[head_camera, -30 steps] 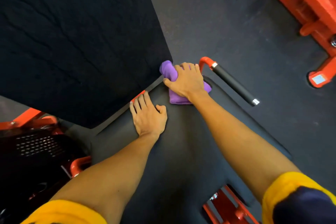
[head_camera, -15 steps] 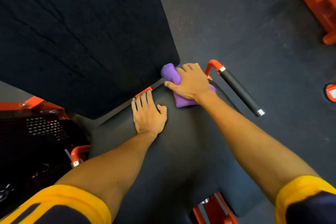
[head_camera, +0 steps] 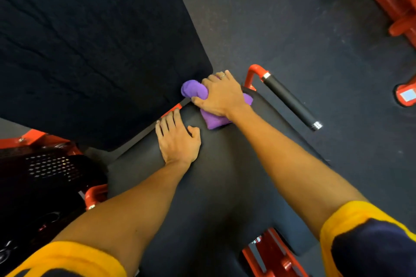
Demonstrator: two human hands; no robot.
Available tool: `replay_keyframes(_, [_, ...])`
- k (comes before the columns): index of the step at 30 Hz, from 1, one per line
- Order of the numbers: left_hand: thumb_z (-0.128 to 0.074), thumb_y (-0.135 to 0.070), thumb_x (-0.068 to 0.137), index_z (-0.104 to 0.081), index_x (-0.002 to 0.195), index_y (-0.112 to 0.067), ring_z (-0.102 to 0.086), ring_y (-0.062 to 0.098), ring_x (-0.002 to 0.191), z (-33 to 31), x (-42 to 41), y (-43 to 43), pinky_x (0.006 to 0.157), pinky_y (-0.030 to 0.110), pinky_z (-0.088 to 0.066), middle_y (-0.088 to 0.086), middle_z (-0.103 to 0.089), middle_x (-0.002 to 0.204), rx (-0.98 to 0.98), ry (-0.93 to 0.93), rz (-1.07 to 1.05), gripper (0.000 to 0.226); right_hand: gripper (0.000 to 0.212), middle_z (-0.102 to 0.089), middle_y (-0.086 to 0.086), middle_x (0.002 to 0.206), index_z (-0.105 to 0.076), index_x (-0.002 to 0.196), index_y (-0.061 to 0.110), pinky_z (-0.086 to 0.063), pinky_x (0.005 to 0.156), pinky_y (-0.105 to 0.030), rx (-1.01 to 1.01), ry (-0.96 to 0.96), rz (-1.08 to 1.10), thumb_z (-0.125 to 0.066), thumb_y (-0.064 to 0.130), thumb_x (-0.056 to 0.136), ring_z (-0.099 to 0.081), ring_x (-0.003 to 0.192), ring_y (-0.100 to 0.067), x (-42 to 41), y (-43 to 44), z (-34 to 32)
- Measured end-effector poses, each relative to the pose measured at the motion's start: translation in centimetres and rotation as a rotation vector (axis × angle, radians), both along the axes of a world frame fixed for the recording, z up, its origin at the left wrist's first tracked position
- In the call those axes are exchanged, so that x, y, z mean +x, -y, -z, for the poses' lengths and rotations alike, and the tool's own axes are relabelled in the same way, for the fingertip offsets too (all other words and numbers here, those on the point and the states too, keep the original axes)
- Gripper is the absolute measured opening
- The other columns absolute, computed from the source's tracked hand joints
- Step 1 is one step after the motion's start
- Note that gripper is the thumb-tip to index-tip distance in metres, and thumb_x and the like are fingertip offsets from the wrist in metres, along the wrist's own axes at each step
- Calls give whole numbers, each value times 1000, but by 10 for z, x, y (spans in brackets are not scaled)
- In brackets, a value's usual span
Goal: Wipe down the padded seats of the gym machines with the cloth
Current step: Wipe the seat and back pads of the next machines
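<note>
Cloth (head_camera: 193, 90), purple, bunched at twelve o'clock on the padded seat (head_camera: 213, 186), my right hand (head_camera: 221, 96) gripping it with curled fingers, my left hand (head_camera: 179, 141) at its seven o'clock, fingers straight, flat on the pad

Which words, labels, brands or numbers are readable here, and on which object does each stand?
No text can be read.
The pale label on the orange machine foot at the right edge is too blurred to read.
The purple cloth, the padded seat and the black handle grip show no writing.
</note>
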State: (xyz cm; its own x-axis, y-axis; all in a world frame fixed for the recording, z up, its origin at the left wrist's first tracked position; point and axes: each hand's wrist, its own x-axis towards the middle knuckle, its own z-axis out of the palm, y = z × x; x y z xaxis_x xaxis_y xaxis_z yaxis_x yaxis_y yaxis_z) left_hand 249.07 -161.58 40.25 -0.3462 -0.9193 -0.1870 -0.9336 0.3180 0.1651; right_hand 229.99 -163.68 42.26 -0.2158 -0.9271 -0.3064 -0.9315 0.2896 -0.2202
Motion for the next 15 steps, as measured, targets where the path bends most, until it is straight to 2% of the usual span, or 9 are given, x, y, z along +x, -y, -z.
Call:
replay_keyframes(3, [-37, -35, 87, -51, 139, -5, -49, 33, 130, -2, 1, 0, 119, 49, -28, 15, -58, 136, -3, -34, 3, 61, 78, -66, -8, 129, -67, 127, 15, -24, 119, -51, -48, 119, -70, -30, 73, 90, -51, 131, -35, 33, -18, -4])
replay_keyframes(6, [-34, -36, 89, -51, 138, -2, -50, 34, 130, -3, 1, 1, 119, 51, -29, 17, -58, 135, 8, -49, 0, 61, 70, -51, -4, 153, -54, 145, 20, -12, 125, -48, -42, 176, -93, -42, 67, 95, -31, 151, -29, 21, -39, -8])
replay_keyframes(9, [-39, -33, 85, -46, 145, -7, -47, 32, 134, -3, 1, 0, 121, 48, -24, 14, -54, 142, 9, -42, 2, 65, 71, -41, -5, 161, -47, 152, 21, -11, 125, -50, -11, 91, 29, -43, 61, 93, -22, 155, -30, 1, -45, -9])
replay_keyframes(12, [-41, -31, 86, -47, 145, -9, -48, 32, 134, -1, -1, 0, 121, 48, -25, 12, -54, 143, 0, -46, -9, 64, 71, -29, -8, 166, -41, 155, 17, -2, 127, -49, 60, 43, 246, -49, 54, 94, -11, 157, -31, 30, -29, -13])
replay_keyframes(15, [-44, -31, 94, -49, 141, -8, -49, 31, 131, 1, 3, -1, 120, 49, -28, 12, -56, 139, 7, -72, -5, 53, 75, -27, -8, 167, -38, 155, 16, 1, 128, -48, 20, 125, 279, -53, 51, 91, -8, 158, -31, 76, -33, -20])
